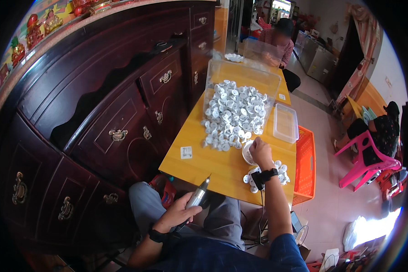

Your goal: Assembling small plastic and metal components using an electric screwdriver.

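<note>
My left hand (178, 214) is wrapped round a silver, pen-shaped electric screwdriver (197, 197). Its thin tip points up and away, over the table's near edge. At the small white bowl (245, 154), my right hand (261, 152) is closed with its fingertips at the rim; whatever they hold is hidden. Behind the bowl, a large heap of white round plastic parts (235, 109) fills a clear plastic bin (276, 81) and spills out of its near side. A smaller cluster of similar white parts (281, 168) lies around my right wrist on the yellow table (190, 174).
A shallow clear tray (285, 123) lies at the table's right edge, above an orange crate (305, 163). Dark wooden cabinets (108, 122) line the left. Across the table sits another person (281, 43). A pink chair (365, 158) with someone on it stands right.
</note>
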Demonstrator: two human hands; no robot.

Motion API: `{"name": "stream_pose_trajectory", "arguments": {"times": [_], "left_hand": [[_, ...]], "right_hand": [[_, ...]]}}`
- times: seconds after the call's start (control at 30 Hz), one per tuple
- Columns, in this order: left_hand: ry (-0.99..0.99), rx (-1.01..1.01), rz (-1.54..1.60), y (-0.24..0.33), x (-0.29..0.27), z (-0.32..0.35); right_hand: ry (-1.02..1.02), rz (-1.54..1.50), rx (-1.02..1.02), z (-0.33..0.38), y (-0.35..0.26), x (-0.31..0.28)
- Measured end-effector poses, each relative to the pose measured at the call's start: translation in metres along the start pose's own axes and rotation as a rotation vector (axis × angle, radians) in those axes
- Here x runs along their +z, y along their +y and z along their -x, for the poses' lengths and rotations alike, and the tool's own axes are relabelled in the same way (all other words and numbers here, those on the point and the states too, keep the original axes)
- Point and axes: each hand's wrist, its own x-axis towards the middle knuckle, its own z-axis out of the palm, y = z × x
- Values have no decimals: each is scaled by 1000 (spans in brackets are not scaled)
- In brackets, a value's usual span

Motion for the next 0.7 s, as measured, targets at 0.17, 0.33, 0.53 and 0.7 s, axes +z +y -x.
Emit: {"name": "stream_pose_trajectory", "arguments": {"times": [0.17, 0.33, 0.53, 0.7], "left_hand": [[-18, 55, 5, -3, 0, -3], [2, 81, 40, 0, 2, 1], [-17, 134, 39, -3, -3, 9], [5, 126, 40, -4, -5, 13]], "right_hand": [[180, -942, -39, 27, -20, -12], [-205, -1608, 14, 71, -58, 0], [-476, -1917, 171, 102, -95, 30], [-545, -1951, 135, 109, -108, 35]]}}
